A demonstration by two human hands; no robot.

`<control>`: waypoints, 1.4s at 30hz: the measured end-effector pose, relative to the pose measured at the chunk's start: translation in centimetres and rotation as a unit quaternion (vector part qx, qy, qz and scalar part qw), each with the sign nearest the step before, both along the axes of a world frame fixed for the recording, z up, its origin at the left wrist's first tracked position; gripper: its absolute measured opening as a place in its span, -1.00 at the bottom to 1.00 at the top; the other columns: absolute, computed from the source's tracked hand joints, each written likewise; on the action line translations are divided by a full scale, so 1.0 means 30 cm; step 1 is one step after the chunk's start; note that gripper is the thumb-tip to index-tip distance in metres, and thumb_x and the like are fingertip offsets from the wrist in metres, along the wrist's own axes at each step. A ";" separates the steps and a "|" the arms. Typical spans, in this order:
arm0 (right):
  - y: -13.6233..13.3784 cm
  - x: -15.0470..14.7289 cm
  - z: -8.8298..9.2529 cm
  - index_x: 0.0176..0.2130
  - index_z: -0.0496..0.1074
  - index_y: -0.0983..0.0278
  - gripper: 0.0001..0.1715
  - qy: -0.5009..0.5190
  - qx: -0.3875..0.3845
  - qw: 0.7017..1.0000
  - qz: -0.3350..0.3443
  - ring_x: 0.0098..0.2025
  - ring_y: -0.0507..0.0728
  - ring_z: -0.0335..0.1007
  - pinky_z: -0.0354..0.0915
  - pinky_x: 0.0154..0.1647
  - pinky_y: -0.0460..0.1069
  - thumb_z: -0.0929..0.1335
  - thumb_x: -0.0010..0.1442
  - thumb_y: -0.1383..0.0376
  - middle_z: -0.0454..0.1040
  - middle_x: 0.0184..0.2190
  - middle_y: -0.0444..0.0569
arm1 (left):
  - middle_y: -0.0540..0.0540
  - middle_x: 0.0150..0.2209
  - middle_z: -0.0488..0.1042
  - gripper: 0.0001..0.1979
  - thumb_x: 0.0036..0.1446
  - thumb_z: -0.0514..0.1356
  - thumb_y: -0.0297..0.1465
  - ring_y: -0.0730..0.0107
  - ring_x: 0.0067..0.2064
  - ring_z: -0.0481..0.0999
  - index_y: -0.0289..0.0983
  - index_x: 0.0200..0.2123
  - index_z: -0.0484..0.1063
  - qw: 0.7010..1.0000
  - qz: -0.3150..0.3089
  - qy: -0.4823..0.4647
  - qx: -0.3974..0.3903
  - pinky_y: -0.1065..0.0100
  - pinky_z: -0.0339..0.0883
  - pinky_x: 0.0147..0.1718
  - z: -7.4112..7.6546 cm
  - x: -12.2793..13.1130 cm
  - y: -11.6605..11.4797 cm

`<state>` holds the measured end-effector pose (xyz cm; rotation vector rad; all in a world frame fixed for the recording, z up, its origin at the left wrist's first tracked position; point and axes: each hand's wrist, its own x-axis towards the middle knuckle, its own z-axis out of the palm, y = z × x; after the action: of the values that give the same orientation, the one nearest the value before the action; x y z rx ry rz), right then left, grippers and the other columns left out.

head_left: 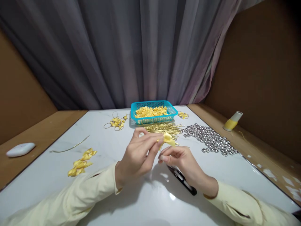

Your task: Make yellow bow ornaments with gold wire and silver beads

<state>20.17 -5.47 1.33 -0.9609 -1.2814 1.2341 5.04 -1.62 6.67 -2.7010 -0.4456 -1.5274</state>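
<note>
My left hand (138, 153) and my right hand (181, 161) meet above the middle of the white table (58, 169). Between their fingertips is a small yellow ribbon bow (168, 138). The left fingers pinch it from the left, the right fingers are curled just below it. Right behind the bow lies a bundle of thin gold wire ties (164, 128). A turquoise basket (154, 106) holding many yellow bows stands farther back. Black scissors (182, 180) lie on the table under my right hand.
A heap of silver bells (209, 139) lies to the right. Yellow bows (82, 161) and a gold wire (69, 147) lie at the left, finished bow loops (117, 122) beside the basket. A yellow thread spool (232, 121) and a white device (20, 149) rest on the wooden ledges.
</note>
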 end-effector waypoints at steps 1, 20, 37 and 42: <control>0.004 0.008 0.006 -0.50 0.51 0.26 -0.89 -0.009 0.013 1.000 -0.007 -0.39 0.08 0.34 0.22 -0.27 0.00 0.40 0.00 0.28 0.50 -0.49 -0.07 | -0.08 -0.32 0.55 -0.79 0.08 0.06 -0.64 0.38 -0.32 0.52 -0.27 -0.27 0.35 1.000 -0.005 0.006 -0.001 0.24 0.21 -0.25 0.003 0.001 -0.001; 0.006 0.032 0.069 -0.32 0.45 0.30 -0.84 0.172 -0.028 0.975 0.138 -0.31 0.04 0.36 0.21 -0.19 0.01 0.29 0.17 0.29 0.46 -0.35 -0.02 | -0.13 -0.26 0.55 -0.81 0.13 0.03 -0.60 0.35 -0.24 0.52 -0.26 -0.26 0.35 0.999 -0.017 0.030 -0.025 0.22 0.23 -0.22 -0.005 -0.006 0.032; -0.003 0.017 0.074 -0.19 0.46 0.31 -0.77 0.184 -0.064 0.961 0.196 -0.50 -0.03 0.40 0.28 -0.36 -0.08 0.34 0.10 0.42 0.44 -0.35 -0.07 | -0.15 -0.24 0.53 -0.78 0.11 0.02 -0.64 0.32 -0.15 0.50 -0.28 -0.23 0.32 0.998 -0.024 0.062 0.006 0.18 0.18 -0.17 -0.029 -0.016 0.043; -0.009 0.000 0.079 -0.23 0.46 0.33 -0.82 0.187 -0.078 0.958 0.202 -0.54 -0.04 0.37 0.30 -0.41 -0.09 0.36 0.09 0.38 0.40 -0.52 -0.15 | -0.18 -0.22 0.53 -0.77 0.11 0.00 -0.64 0.32 -0.16 0.50 -0.30 -0.22 0.33 0.997 -0.023 0.072 0.013 0.18 0.18 -0.16 -0.028 -0.016 0.039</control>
<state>20.18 -5.74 3.71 -0.5432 -1.1168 1.7612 4.57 -0.44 5.84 -2.7952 -0.3584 -1.3250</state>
